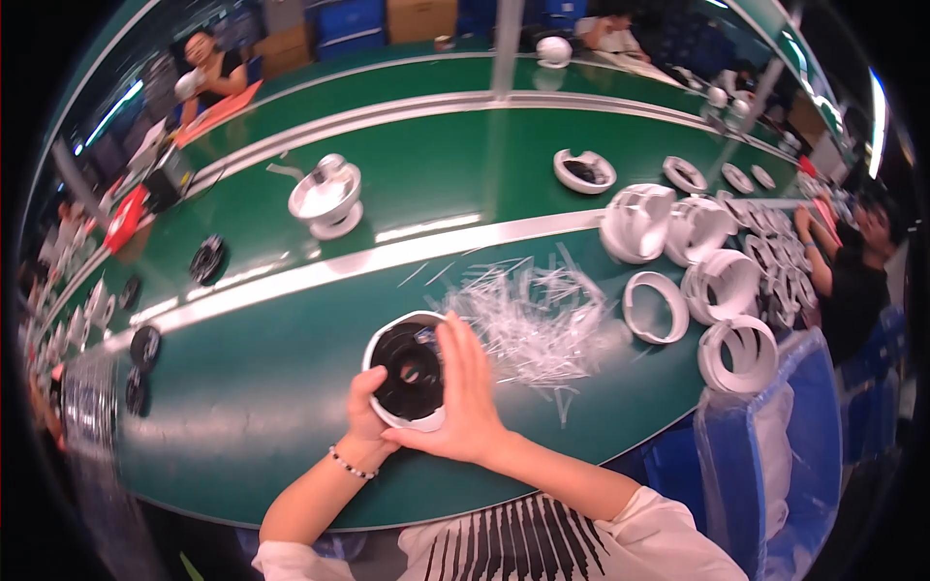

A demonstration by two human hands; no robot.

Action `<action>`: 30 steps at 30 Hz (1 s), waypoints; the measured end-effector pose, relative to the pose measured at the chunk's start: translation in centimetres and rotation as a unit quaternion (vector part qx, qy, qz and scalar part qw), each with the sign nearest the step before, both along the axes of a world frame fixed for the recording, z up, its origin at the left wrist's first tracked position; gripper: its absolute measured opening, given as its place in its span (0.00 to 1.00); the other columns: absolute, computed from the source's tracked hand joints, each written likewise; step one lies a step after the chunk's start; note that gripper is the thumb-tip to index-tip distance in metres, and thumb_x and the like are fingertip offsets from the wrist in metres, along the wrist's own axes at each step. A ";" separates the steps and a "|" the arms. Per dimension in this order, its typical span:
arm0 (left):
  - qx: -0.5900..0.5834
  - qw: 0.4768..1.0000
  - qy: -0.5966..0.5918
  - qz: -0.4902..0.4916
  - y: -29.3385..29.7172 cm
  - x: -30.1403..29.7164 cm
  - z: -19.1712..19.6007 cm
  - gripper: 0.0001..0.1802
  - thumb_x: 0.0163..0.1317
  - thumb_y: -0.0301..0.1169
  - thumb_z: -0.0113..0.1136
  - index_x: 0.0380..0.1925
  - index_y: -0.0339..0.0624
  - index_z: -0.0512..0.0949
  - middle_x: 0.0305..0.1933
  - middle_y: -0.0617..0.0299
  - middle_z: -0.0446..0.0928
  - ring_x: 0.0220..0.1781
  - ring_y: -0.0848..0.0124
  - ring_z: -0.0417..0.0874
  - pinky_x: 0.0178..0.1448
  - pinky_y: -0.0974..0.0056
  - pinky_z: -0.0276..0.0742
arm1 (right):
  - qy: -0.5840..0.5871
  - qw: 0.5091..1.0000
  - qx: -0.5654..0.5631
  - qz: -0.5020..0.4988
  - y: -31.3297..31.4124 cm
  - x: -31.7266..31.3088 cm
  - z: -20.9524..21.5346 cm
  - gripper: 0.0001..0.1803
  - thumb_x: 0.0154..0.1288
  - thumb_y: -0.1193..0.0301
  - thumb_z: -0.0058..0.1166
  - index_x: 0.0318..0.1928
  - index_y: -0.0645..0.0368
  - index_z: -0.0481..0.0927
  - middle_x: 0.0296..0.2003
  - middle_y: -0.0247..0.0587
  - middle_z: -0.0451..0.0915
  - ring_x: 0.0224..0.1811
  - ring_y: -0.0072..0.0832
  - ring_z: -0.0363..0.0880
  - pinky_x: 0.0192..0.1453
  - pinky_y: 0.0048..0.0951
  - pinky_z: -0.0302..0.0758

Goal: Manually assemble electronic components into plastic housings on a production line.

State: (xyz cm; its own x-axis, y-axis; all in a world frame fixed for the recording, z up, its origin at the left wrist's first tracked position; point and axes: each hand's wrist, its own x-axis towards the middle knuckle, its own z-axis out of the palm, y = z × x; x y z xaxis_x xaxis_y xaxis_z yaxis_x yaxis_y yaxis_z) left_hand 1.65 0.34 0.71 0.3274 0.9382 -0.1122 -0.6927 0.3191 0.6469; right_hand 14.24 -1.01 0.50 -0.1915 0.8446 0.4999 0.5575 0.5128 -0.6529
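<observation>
A round white plastic housing with a black inner part (405, 387) is held just above the green bench, its dark opening facing up. My left hand (366, 412) grips its left side, thumb on the rim near the black part. Along the right side my right hand (467, 392) presses with its fingers stretched up the wall and the thumb low at the near edge. The left fingers are mostly hidden beneath the housing. Right beside the right hand, a loose pile of thin clear plastic strips (538, 320) is spread on the bench.
Several white ring-shaped housings (738, 356) are grouped at the right, near a blue bin (809, 455) lined with clear plastic. Black round parts (145, 347) lie at the left. A conveyor (436, 155) beyond carries a white bowl-shaped assembly (325, 198). A co-worker (852, 261) sits at the right.
</observation>
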 end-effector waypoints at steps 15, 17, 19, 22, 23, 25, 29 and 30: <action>-0.065 0.980 0.145 0.116 22.3 8.6 -0.9 0.24 0.63 0.45 0.35 0.47 0.33 0.64 0.49 0.47 0.69 0.51 0.57 0.73 0.54 0.49 0.70 | 0.362 0.759 0.021 0.540 -4.7 11.5 11.5 0.09 0.56 0.80 0.46 0.34 0.73 0.76 0.35 0.53 0.77 0.36 0.40 0.75 0.40 0.32 0.71; -0.057 0.980 0.137 0.130 25.1 8.9 -2.0 0.24 0.64 0.44 0.35 0.50 0.35 0.60 0.52 0.47 0.66 0.51 0.56 0.72 0.53 0.48 0.69 | 0.399 0.748 -0.081 0.525 -5.0 12.5 11.4 0.09 0.55 0.80 0.46 0.35 0.74 0.76 0.36 0.56 0.76 0.37 0.41 0.74 0.40 0.32 0.71; -0.043 0.976 0.167 0.134 27.7 9.0 -3.6 0.21 0.64 0.44 0.35 0.50 0.41 0.62 0.51 0.54 0.68 0.51 0.61 0.72 0.51 0.50 0.68 | 0.438 0.741 -0.089 0.501 -5.3 12.9 11.6 0.10 0.53 0.81 0.46 0.34 0.75 0.76 0.36 0.57 0.76 0.37 0.42 0.74 0.40 0.33 0.72; -0.005 0.958 0.239 0.157 29.0 9.2 -4.5 0.21 0.64 0.45 0.40 0.49 0.42 0.63 0.48 0.57 0.69 0.46 0.66 0.73 0.46 0.57 0.70 | 0.477 0.733 -0.086 0.478 -4.8 13.3 11.3 0.11 0.49 0.83 0.44 0.33 0.75 0.76 0.35 0.58 0.76 0.36 0.43 0.74 0.39 0.33 0.72; 0.012 0.950 0.268 0.157 29.5 8.8 -5.5 0.22 0.63 0.44 0.43 0.52 0.42 0.61 0.48 0.57 0.69 0.44 0.67 0.74 0.44 0.60 0.71 | 0.477 0.731 -0.071 0.483 -4.6 13.4 11.1 0.12 0.47 0.84 0.43 0.32 0.75 0.77 0.35 0.58 0.76 0.36 0.43 0.74 0.39 0.33 0.73; 0.003 0.930 0.325 0.175 29.1 8.3 -5.3 0.32 0.59 0.45 0.49 0.59 0.42 0.53 0.51 0.56 0.66 0.45 0.68 0.72 0.41 0.66 0.71 | 0.472 0.732 -0.067 0.487 -4.5 13.4 10.7 0.12 0.45 0.84 0.43 0.32 0.74 0.77 0.34 0.58 0.76 0.35 0.43 0.74 0.38 0.33 0.73; 0.067 0.858 0.458 0.220 25.3 6.9 -2.6 0.35 0.59 0.44 0.48 0.58 0.32 0.50 0.60 0.44 0.58 0.58 0.62 0.64 0.58 0.65 0.61 | 0.454 0.744 -0.064 0.486 -4.2 13.0 10.4 0.12 0.41 0.84 0.41 0.28 0.72 0.78 0.32 0.56 0.77 0.34 0.42 0.74 0.36 0.32 0.74; 0.113 0.855 0.454 0.222 23.7 6.5 -1.8 0.34 0.60 0.42 0.48 0.58 0.31 0.51 0.59 0.43 0.59 0.60 0.61 0.62 0.60 0.64 0.58 | 0.450 0.750 -0.069 0.479 -4.3 12.9 10.4 0.12 0.40 0.84 0.41 0.26 0.72 0.78 0.32 0.55 0.77 0.33 0.41 0.74 0.36 0.31 0.74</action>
State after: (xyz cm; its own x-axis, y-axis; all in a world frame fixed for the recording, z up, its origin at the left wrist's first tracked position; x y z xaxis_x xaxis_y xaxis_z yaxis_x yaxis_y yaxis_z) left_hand 8.15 24.05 -1.11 -0.1922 0.9788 0.0702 0.1086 -0.0498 0.9928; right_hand 27.18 -5.29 10.90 -0.3810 0.5899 0.7119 -0.7229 0.2900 -0.6272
